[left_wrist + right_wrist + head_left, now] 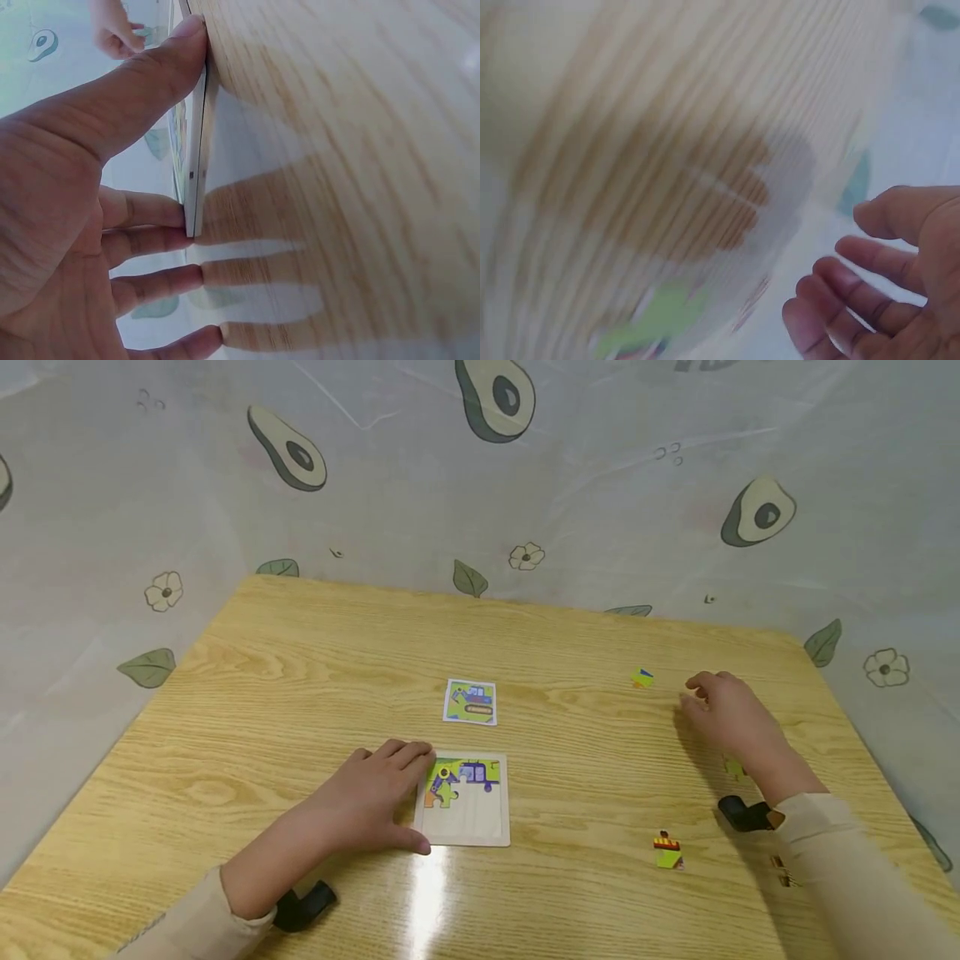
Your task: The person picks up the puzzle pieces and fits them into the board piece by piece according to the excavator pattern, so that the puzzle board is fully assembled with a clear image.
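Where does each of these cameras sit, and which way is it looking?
Head: worn on the head, facing forward and down at the wooden table and puzzle tray; the left hand, right hand and beige sleeves show.
Left wrist: worn there, facing along the left hand to the puzzle tray's edge; the right hand shows small beyond.
Right wrist: worn there, facing past the right hand toward the wooden table and a blurred green puzzle piece.
Shared: head and left wrist both show the puzzle tray and both hands.
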The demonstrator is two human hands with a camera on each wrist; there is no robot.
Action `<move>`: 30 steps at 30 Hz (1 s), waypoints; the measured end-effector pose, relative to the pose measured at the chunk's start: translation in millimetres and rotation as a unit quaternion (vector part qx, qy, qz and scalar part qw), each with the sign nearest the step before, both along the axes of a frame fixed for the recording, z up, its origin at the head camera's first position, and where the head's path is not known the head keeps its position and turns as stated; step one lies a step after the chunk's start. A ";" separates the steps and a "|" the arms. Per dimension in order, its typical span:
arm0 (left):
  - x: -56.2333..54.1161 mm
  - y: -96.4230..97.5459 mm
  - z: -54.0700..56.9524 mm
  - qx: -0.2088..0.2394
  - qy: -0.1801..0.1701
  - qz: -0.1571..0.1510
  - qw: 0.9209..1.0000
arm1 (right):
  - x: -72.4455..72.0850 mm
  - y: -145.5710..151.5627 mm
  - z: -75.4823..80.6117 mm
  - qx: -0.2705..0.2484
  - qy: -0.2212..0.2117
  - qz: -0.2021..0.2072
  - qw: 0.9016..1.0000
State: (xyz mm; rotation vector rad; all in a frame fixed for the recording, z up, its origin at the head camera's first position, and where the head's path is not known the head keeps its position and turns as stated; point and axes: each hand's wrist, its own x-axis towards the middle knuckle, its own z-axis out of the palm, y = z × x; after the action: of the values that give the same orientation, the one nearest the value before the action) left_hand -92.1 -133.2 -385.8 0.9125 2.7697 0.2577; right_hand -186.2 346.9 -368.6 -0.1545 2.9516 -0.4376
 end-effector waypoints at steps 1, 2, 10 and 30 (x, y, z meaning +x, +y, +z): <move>0.0 0.3 -0.1 0.001 -0.001 0.000 1.000 | -0.5 8.3 -0.5 0.009 0.000 -0.008 1.000; -0.1 0.5 0.0 0.001 -0.002 0.000 1.000 | -1.0 15.6 -0.9 0.019 -0.001 -0.016 1.000; 0.0 2.0 0.2 -0.001 -0.011 0.003 1.000 | -5.7 51.5 -8.7 0.036 -0.024 -0.052 0.998; 0.2 2.0 1.6 -0.005 -0.012 0.009 1.000 | -13.9 65.4 -18.5 -0.003 0.015 -0.047 0.999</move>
State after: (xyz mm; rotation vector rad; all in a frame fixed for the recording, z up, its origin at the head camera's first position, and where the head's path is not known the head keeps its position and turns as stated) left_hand -91.9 -131.2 -384.1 0.8751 2.7561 0.2552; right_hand -200.1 412.3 -387.1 -0.0239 2.9961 -0.4618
